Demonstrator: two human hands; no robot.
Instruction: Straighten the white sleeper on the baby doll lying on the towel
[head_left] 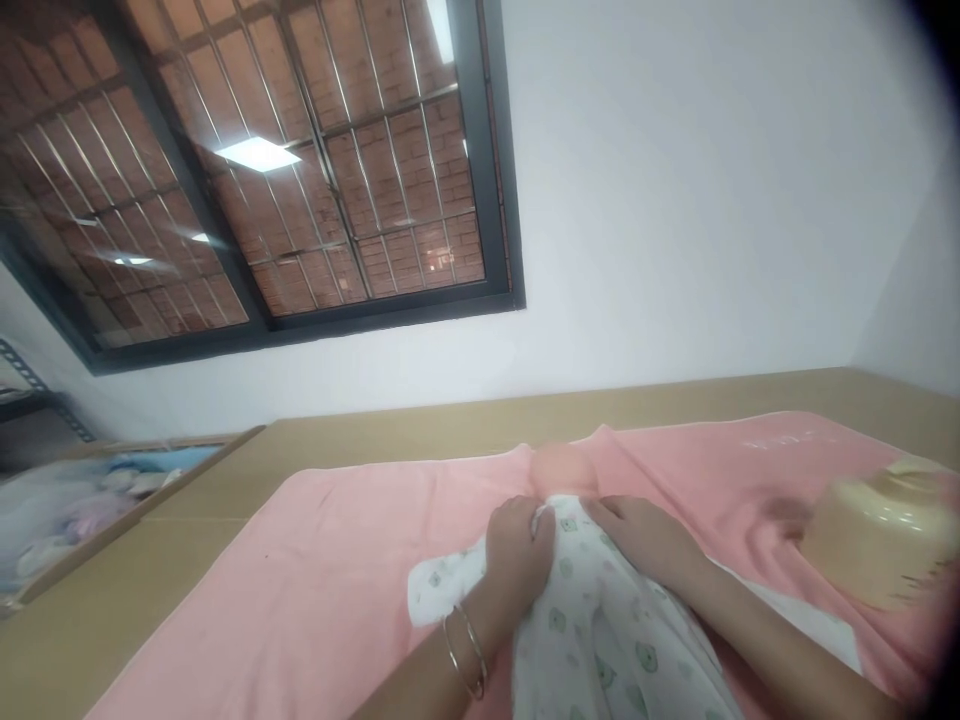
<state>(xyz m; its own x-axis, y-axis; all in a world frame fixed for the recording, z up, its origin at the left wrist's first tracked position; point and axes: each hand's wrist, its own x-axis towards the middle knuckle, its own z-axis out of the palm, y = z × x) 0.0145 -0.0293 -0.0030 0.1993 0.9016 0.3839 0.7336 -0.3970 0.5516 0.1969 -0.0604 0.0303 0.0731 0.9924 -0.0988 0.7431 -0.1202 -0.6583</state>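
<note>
A white baby garment with a small green print (592, 620) lies along the middle, its sleeves spread to both sides. Above its collar shows a smooth, round, skin-coloured doll's head (562, 470). My left hand (519, 550), with two thin bangles at the wrist, is closed on the garment's left shoulder by the collar, its fingers curled. On the other shoulder, my right hand (649, 535) is closed over the cloth; its fingertips are partly hidden. The doll's body is covered by the garment.
Beneath everything is a pink towel (337, 560) on a tan tabletop (202, 500). A glossy cream plastic vessel (877, 540) stands at the right, partly blurred. Bagged soft items (82, 510) fill an open compartment at the left. A barred window (337, 160) is behind.
</note>
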